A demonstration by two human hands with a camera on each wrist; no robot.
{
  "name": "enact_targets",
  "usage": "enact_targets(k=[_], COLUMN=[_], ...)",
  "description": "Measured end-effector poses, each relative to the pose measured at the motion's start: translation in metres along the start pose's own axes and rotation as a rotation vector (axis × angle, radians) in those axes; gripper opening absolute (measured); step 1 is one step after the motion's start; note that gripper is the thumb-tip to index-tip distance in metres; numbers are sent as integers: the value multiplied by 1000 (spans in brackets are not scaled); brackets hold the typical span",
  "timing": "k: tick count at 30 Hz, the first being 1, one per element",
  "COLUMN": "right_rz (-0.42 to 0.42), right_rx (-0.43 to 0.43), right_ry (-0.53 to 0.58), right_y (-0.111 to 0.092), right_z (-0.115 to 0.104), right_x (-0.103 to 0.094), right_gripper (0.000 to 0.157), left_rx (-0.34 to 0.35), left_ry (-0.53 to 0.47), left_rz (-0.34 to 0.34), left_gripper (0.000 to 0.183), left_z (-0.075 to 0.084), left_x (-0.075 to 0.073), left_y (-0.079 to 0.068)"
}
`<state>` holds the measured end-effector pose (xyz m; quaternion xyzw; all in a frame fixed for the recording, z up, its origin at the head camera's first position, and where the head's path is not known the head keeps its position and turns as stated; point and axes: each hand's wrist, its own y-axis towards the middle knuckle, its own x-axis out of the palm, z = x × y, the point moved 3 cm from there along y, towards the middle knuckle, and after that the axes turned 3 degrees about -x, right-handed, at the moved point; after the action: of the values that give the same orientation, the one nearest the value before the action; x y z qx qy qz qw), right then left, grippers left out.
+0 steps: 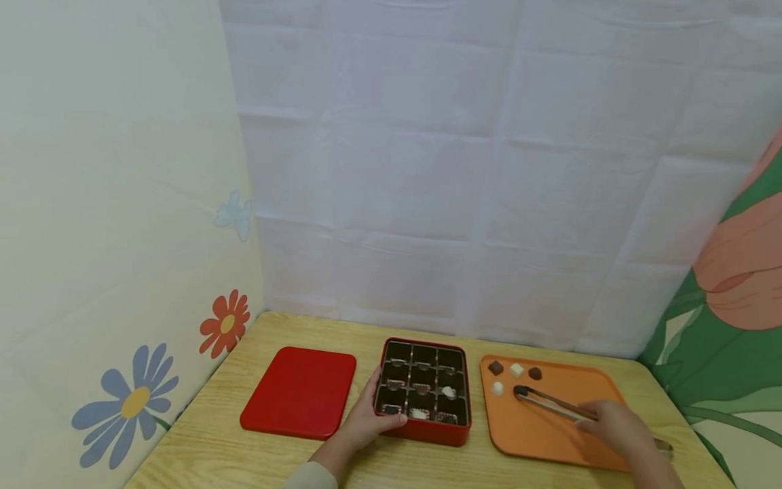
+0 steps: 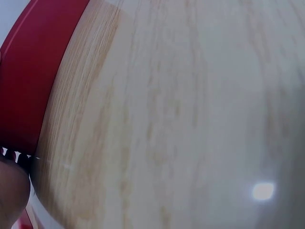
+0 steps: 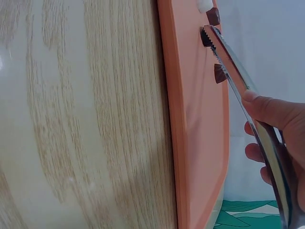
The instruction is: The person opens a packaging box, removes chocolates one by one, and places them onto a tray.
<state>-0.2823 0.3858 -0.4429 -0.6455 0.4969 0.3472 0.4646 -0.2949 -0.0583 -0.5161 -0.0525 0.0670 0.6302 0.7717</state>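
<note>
My right hand (image 1: 617,428) grips metal tongs (image 3: 248,102), held low over an orange tray (image 1: 562,435). Their tips are at a dark chocolate (image 3: 206,39) on the tray; whether they pinch it I cannot tell. Close by lie a dark square chocolate (image 1: 495,367), a white square one (image 1: 516,370), a dark round one (image 1: 535,373) and a white round one (image 1: 497,388). With its thumb over the front rim, my left hand (image 1: 364,422) holds the left front corner of a red box (image 1: 436,432). A few chocolates, including a white one (image 1: 449,392), sit in its divided dark insert.
A red lid (image 1: 299,392) lies flat on the wooden table (image 1: 244,465), left of the box. Behind the table hangs a white cloth (image 1: 379,170). Flower-printed cloths (image 1: 140,238) stand at the left and right sides.
</note>
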Motion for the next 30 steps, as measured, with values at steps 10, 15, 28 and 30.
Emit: enact_targets(k=[10, 15, 28, 30], right_rz=[9, 13, 45, 64], right_rx=[4, 10, -43, -56], right_ry=[-11, -9, 22, 12], right_y=[-1, -3, -3, -2], right_z=[-4, -5, -21, -27], right_x=[2, 2, -11, -13], right_gripper=[57, 58, 67, 66], left_rx=[-6, -7, -15, -18], left_ry=[4, 2, 5, 5], left_rz=[1, -2, 1, 2], left_gripper=[110, 110, 111, 110], left_z=[0, -1, -2, -2], left_x=[0, 0, -1, 0], left_y=[0, 0, 0, 0])
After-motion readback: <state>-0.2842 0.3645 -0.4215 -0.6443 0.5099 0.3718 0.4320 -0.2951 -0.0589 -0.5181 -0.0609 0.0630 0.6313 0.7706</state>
